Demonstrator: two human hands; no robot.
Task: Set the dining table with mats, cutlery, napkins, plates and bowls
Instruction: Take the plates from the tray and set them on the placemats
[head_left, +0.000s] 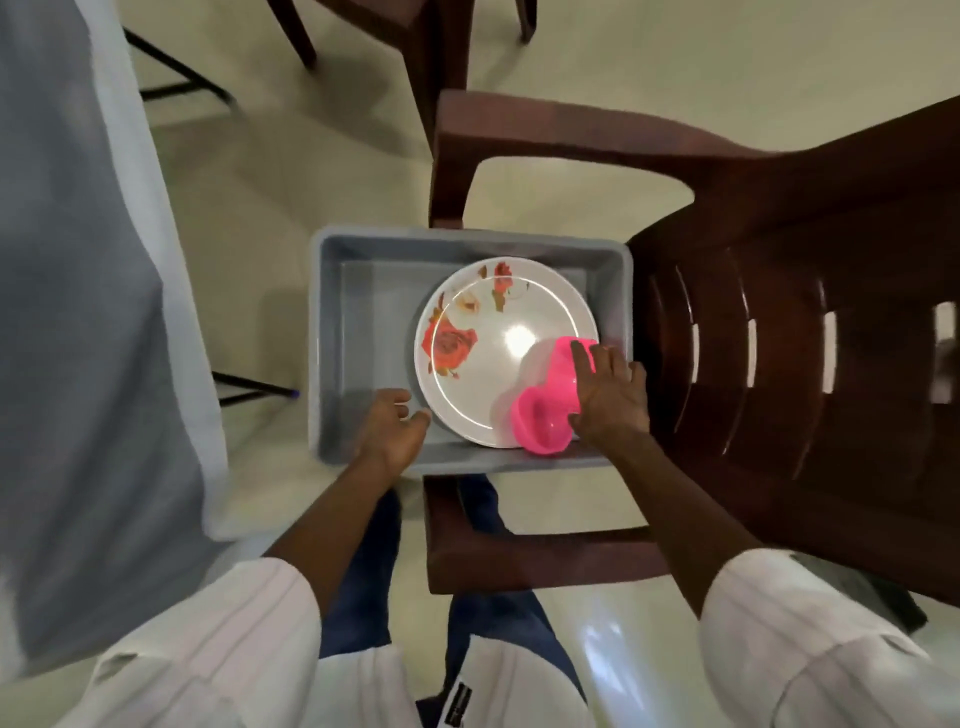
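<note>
Nearest, the left hand (394, 428) curls its fingers at the rim of the floral plate (498, 353), seemingly to lift it. The right hand (610, 392) grips pink bowls (545, 410) resting on that plate, inside the grey tub (353, 312) on a chair (779, 322).

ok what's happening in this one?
A person is reaching into a grey tub resting on a brown plastic chair. The right hand grips pink bowls lying on a white floral plate; the left hand is at the plate's near edge. Nothing is lifted out yet.
</note>
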